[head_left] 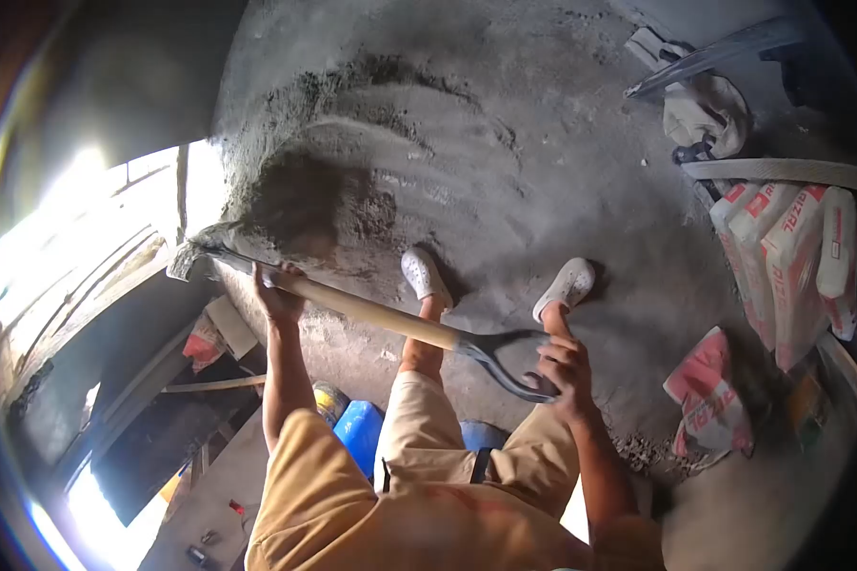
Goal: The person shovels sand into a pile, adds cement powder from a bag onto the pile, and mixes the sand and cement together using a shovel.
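Note:
A shovel (371, 310) with a pale wooden shaft and a dark D-shaped handle lies across the front of my body. My left hand (278, 293) is closed round the shaft near the blade. My right hand (564, 371) grips the D-handle at the other end. The shovel's blade (200, 249) is at the left, by the bright opening, and looks coated with grey material; its exact load is hard to make out. Beyond it lies a heap of dark grey mix (305, 190) on the floor, with curved scrape marks.
Several red-and-white cement bags (781, 257) are stacked at the right, with a crumpled one (709, 400) nearer. A blue container (359, 433) stands behind my legs. Boards and a light bag (705, 109) lie at the upper right. My feet in white clogs (567, 285) stand on the grey floor.

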